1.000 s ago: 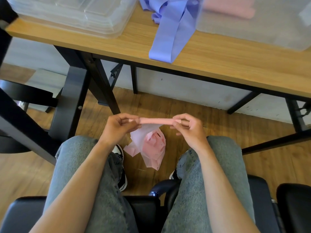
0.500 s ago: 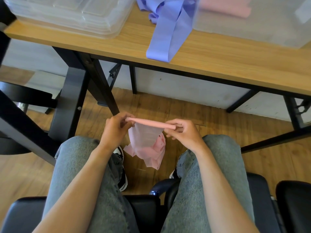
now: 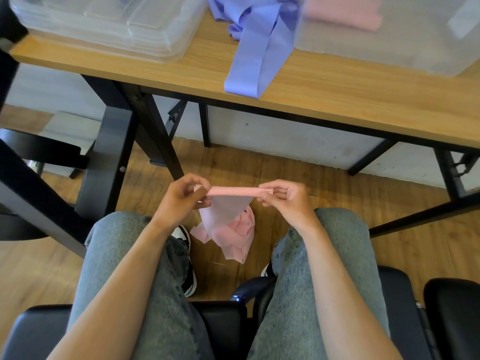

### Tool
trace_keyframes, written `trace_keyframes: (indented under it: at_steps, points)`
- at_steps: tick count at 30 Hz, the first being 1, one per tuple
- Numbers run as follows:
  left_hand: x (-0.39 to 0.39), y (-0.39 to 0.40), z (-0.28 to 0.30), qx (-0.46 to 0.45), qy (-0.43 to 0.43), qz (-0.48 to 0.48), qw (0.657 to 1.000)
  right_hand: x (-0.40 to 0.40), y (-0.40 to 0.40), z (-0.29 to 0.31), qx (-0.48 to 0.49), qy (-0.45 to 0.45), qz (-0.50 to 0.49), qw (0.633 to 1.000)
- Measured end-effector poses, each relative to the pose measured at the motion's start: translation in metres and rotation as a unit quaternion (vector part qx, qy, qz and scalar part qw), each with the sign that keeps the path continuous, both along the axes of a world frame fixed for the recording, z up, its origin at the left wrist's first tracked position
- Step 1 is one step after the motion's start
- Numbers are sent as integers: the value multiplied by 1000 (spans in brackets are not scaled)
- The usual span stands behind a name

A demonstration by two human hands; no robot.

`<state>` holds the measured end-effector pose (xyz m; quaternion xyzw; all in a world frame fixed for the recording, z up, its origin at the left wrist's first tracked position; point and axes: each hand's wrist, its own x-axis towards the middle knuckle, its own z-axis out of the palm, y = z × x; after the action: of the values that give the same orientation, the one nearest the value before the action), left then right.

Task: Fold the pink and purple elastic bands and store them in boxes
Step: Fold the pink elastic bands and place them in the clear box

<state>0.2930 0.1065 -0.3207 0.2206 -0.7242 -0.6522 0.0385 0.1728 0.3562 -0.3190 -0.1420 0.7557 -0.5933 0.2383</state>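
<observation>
Levelling out since a moment ago, the pink elastic band is pinched taut between left hand and right hand, its slack hanging toward 6 o'clock, likely ready for folding.

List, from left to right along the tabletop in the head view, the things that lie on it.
Stack of clear lids → purple elastic band, one end hanging over the table's near edge → clear box with folded pink bands inside.

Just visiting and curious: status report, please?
Left hand and right hand pinch thin pink elastic band taut. Its tail hangs floorward. Nothing blocking.
</observation>
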Motion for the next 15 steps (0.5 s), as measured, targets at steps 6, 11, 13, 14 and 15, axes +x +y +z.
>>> trace_keyframes:
  at_steps: [6,11,13,14,15]
  points:
    - [2,-2,-2,7,9,-20,1000,3,1,6,-34,-121,35,991]
    - [5,-8,-7,-101,4,-50,994,3,1,-3,52,-4,65,996]
    - [6,-6,-10,-189,1,-59,980,4,-1,-7,90,74,60,991]
    - [6,-4,-11,-224,0,-60,973,5,-2,-7,106,101,52,988]
    - [6,-3,-12,-251,3,-57,966,6,-4,-7,119,121,43,985]
